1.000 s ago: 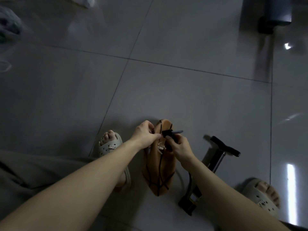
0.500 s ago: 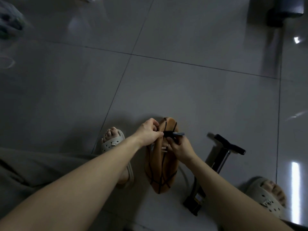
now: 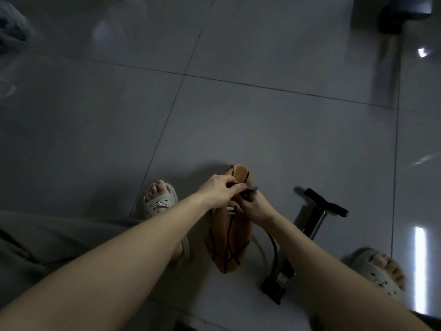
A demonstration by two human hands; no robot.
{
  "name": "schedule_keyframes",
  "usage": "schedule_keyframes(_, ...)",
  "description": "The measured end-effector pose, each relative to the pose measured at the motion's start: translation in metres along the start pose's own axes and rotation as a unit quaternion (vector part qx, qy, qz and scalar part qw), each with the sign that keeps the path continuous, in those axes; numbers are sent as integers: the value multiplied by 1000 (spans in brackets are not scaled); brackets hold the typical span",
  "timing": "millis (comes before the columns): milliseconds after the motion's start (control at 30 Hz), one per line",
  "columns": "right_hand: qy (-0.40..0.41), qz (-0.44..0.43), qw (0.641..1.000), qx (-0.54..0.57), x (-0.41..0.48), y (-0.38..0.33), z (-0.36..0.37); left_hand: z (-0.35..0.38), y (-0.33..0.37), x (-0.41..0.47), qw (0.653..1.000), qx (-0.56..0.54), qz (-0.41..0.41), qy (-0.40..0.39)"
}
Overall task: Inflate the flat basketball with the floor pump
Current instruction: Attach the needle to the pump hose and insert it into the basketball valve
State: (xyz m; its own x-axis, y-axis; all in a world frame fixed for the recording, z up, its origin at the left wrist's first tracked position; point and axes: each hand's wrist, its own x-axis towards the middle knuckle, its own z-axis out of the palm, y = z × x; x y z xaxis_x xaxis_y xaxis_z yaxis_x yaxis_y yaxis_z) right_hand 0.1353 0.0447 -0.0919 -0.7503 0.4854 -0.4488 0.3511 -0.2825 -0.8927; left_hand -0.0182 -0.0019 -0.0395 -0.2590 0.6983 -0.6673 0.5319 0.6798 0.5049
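Two hands hold the pump head [image 3: 251, 188] against the flat basketball [image 3: 229, 242], which stands on edge beneath them: left hand [image 3: 220, 192] pinches, right hand [image 3: 254, 207] grips. Hazard: skewed seating would leak; an unsteadied basketball may topple.

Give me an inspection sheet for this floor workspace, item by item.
Surface: glossy grey tiled floor, with glare patches.
Job's things: flat ball on edge between the sandals; pump stands to its right.
Clutter: blurred pale bundle at top left.
Hands: left hand pinches the nozzle at the ball; right hand grips it from below.
Cables: hose loops from the pump to the right hand.
Surroundings: dark object at top right, unclear.
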Motion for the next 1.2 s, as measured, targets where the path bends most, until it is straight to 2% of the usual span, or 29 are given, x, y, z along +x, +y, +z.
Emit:
schedule_keyframes(67,-27,50,992,115,-6,-10,0,-4,-1,0,1000,1,0,5)
schedule_keyframes(133,-69,87,967,229,-15,-23,-6,-8,-1,0,1000,-1,-2,9)
schedule_keyframes(200,-102,97,956,257,-21,-29,-15,-9,-1,-1,1000,-12,-2,6)
schedule_keyframes(333,-94,117,952,265,-19,-25,-18,-8,-4,0,1000,-27,-3,0)
schedule_keyframes(500,-104,168,911,362,-13,-17,-17,-12,-5,-3,998,-55,4,-19)
schedule_keyframes(700,-121,190,893,390,-15,-11,-17,-10,-3,-2,998,-51,6,-29)
schedule_keyframes(933,-132,155,910,362,-13,-7,-19,-6,-3,4,1000,-9,-16,-24)
schedule_keyframes(1200,-36,137,927,346,-11,0,-16,-9,0,6,998,-37,-25,-39)
